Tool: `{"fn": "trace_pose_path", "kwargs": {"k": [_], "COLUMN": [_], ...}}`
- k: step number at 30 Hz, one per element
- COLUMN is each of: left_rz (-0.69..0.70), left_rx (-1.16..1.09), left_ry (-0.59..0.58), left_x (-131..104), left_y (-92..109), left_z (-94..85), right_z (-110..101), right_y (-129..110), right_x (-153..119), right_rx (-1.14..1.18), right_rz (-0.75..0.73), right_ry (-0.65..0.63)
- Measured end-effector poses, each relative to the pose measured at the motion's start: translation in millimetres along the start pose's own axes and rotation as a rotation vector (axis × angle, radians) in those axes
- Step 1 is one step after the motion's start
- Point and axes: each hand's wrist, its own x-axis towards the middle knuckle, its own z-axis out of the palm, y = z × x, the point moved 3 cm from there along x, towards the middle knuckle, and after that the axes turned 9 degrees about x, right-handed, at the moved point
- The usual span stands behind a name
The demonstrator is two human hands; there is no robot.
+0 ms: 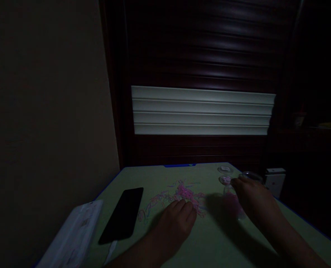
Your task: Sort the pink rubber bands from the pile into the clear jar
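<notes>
A loose heap of thin pink and multicoloured bands [185, 191] lies on the pale green table [204, 242]. My left hand [179, 217] rests at the near edge of the heap with its fingers curled together; what they hold, if anything, is hidden. On the right, my right hand [245, 188] is raised beside a clear container with pink contents [232, 204], its fingers bent together; their grip cannot be made out. Just beyond those fingertips sits a small round clear container with pinkish pieces [225, 180]. Another round clear dish [262, 178] is partly hidden behind my right hand.
A black tablet or phone [123, 215] with a white cable [111, 251] lies left of the bands. Farther left is a white flat case [73, 234]. A clear lid with a label [225, 169] is at the back right. A white box [275, 180] stands beyond the table's right edge.
</notes>
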Motion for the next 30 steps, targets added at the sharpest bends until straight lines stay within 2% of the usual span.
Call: {"fn": "trace_pose_path", "kwargs": {"k": [4,8,21,30], "left_rz": [0.011,0.01,-0.007,0.005], "left_rx": [-0.005,0.009,0.01,0.058], "left_ry": [-0.042,-0.028,-0.039,-0.111], "left_x": [0.7,1.1,2.2,4.2], "left_y": [0.6,0.5,0.7,-4.7], "left_z": [-1.2,-0.9,-1.2,-9.1], "right_z": [3.6,6.5,6.7,2.5], "right_y": [7.7,11.1,5.8,4.4], "right_x": [0.1,0.6,-1.9,-1.0], "right_rx": [-0.011,-0.026,0.008,-0.005], "right_rz": [0.033,0.038,-0.01,0.008], "right_ry": [0.005,-0.009,-0.026,-0.055]}}
